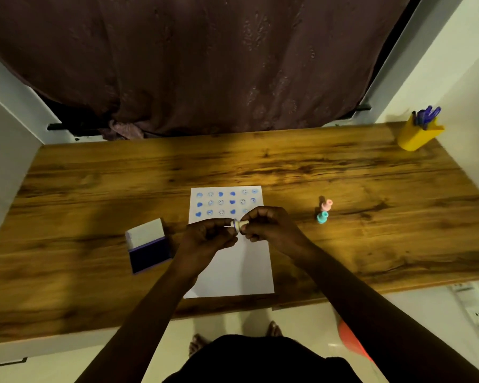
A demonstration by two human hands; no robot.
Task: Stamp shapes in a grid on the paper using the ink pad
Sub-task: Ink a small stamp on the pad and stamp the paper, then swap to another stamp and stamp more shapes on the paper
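A white paper [233,261] lies on the wooden table [343,175], with rows of blue stamped shapes [221,203] across its top. Above the paper's middle, my left hand [208,236] and my right hand [268,225] meet around a small cream stamp [239,225] that lies sideways between the fingertips. Its inked face points toward my left hand. The open ink pad [148,248] sits left of the paper, its dark blue pad facing up and its lid tilted back.
A pink stamp [327,205] and a teal stamp [322,217] stand to the right of the paper. A yellow pen holder [419,135] with blue pens is at the far right corner. A dark curtain hangs behind the table.
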